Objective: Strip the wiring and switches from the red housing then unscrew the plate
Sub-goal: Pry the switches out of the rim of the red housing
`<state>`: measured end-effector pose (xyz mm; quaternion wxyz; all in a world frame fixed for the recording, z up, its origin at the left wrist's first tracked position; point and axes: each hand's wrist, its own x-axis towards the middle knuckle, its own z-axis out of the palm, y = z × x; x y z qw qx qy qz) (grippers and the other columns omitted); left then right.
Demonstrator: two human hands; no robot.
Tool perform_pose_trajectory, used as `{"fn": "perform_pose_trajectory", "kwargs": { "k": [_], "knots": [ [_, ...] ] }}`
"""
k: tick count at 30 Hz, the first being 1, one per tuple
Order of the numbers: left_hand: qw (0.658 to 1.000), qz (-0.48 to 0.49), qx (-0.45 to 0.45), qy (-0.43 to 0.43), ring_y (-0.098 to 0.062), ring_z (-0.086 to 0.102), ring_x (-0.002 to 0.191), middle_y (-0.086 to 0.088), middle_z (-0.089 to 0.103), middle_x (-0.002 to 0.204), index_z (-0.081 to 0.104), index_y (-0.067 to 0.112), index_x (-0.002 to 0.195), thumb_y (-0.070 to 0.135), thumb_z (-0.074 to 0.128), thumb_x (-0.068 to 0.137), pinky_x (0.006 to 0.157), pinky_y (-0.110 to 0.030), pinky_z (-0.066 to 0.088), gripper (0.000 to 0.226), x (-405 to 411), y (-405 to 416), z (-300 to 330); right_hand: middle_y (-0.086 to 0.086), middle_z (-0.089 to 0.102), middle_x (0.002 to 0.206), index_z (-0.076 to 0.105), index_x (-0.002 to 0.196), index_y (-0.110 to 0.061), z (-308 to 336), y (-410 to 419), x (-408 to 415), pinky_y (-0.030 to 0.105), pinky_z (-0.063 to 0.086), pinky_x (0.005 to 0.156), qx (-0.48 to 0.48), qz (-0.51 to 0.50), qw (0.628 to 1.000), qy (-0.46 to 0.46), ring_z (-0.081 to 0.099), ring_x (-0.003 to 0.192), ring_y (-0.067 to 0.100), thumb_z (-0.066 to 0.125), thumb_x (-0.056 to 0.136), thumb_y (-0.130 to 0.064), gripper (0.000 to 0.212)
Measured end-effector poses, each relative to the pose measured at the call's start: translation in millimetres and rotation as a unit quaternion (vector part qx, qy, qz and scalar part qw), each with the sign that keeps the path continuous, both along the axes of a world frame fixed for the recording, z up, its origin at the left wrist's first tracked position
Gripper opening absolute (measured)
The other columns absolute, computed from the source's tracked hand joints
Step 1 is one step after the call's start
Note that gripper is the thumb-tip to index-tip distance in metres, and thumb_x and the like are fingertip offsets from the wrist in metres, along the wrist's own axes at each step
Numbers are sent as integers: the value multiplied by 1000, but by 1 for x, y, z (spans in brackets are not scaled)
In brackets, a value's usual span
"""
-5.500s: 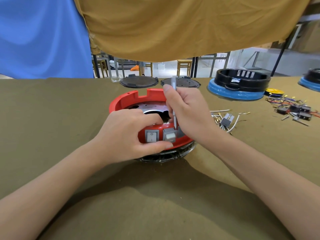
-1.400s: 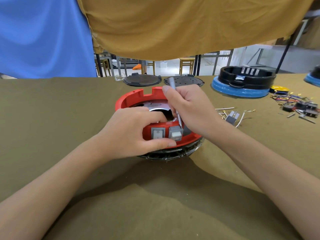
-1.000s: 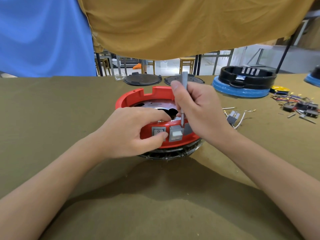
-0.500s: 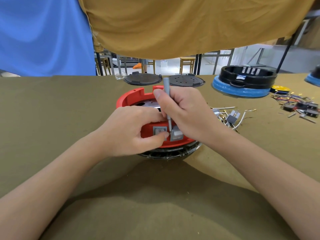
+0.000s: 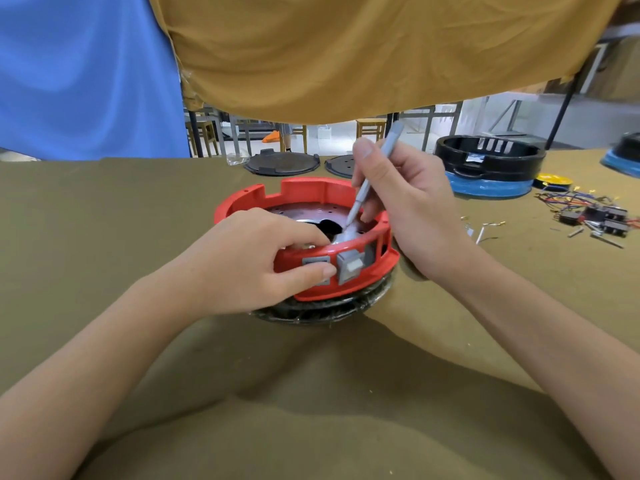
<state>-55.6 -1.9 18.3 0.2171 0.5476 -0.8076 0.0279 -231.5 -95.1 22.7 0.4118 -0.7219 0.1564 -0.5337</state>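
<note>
The round red housing (image 5: 311,192) sits on a black ring in the middle of the table, with a metal plate (image 5: 304,213) inside it. Two grey rocker switches sit in its near wall: one (image 5: 315,262) partly under my thumb, the other (image 5: 350,266) pushed out and tilted. My left hand (image 5: 256,261) grips the near rim, fingers inside and thumb on the outer wall. My right hand (image 5: 405,209) holds a thin grey screwdriver (image 5: 372,178) slanted down, its tip inside the housing behind the tilted switch.
Two dark round lids (image 5: 282,164) lie behind the housing. A black and blue housing (image 5: 491,168) stands at the back right. Loose wires and switches (image 5: 588,213) lie at the far right, with small terminals (image 5: 485,228) just right of my wrist. A tan cloth hangs overhead.
My right hand lifted and tilted the screwdriver, moving its tip from the front of the switch to inside the housing behind it. The right switch now sticks out more. My left hand kept its grip.
</note>
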Motion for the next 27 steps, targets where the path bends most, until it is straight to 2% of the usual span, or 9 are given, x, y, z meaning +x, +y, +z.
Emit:
{"fn": "perform_pose_trajectory", "kwargs": {
  "k": [3, 6, 12, 15, 18, 20, 22, 24, 27],
  "knots": [
    [996, 62, -62, -23, -6, 54, 50, 12, 59, 55, 74, 31, 97, 66, 49, 88, 49, -26, 38, 44, -6, 1, 0, -3, 60, 58, 63, 81, -8, -1, -3, 0, 22, 45, 44, 28, 17, 999, 6, 57, 52, 12, 60, 98, -21, 22],
    [990, 117, -76, 2, -3, 54, 53, 16, 57, 56, 74, 29, 93, 66, 53, 78, 52, -24, 35, 45, -10, 1, -1, 3, 64, 62, 66, 88, -6, -2, -7, -4, 24, 49, 47, 56, 22, 998, -6, 57, 57, 21, 67, 94, -19, 14],
    [994, 91, 35, 40, -3, 62, 65, 14, 68, 69, 69, 34, 111, 41, 61, 84, 58, -20, 46, 29, 2, 6, 6, 13, 71, 71, 69, 85, -4, -8, -15, -10, 26, 56, 55, 142, 32, 989, 25, 59, 53, 16, 75, 83, -20, 17],
    [994, 91, 50, 16, 3, 58, 65, 14, 63, 65, 65, 37, 117, 38, 63, 87, 53, -16, 35, 30, 5, 5, 6, 18, 73, 75, 73, 80, -8, -13, -15, -15, 27, 57, 56, 159, 52, 985, 52, 62, 54, 17, 80, 77, -20, 14],
    [995, 93, 18, 11, 8, 56, 65, 18, 57, 60, 67, 33, 115, 36, 65, 89, 54, -15, 35, 27, 5, 2, 2, 18, 75, 80, 75, 79, -10, -24, -11, -23, 28, 58, 60, 152, 54, 985, 66, 67, 59, 18, 83, 73, -21, 14],
    [995, 102, -16, 7, 2, 57, 62, 18, 59, 63, 69, 31, 113, 37, 65, 89, 55, -16, 36, 25, 3, 0, -1, 16, 75, 79, 75, 80, -9, -31, -8, -28, 28, 59, 61, 135, 24, 989, 64, 68, 60, 19, 83, 73, -21, 16],
    [992, 116, -42, 3, -1, 59, 61, 15, 65, 69, 70, 28, 111, 40, 65, 90, 58, -18, 42, 24, 0, -1, -4, 13, 75, 75, 75, 83, -8, -37, -5, -30, 27, 59, 60, 111, -20, 992, 64, 67, 58, 20, 81, 77, -22, 16],
    [991, 123, -60, 3, -5, 63, 67, 12, 70, 75, 71, 26, 109, 41, 64, 90, 66, -29, 51, 25, -1, -2, -6, 10, 74, 75, 74, 86, -10, -40, -1, -27, 27, 59, 61, 94, -43, 992, 70, 65, 58, 19, 76, 86, -19, 9],
    [990, 126, -65, 12, -3, 63, 66, 13, 70, 75, 71, 27, 110, 40, 64, 90, 65, -27, 53, 24, -1, -3, -7, 2, 73, 78, 71, 88, -20, -45, 4, -21, 25, 57, 63, 41, -75, 989, 122, 65, 62, 12, 66, 94, -18, 8]
  ]
}}
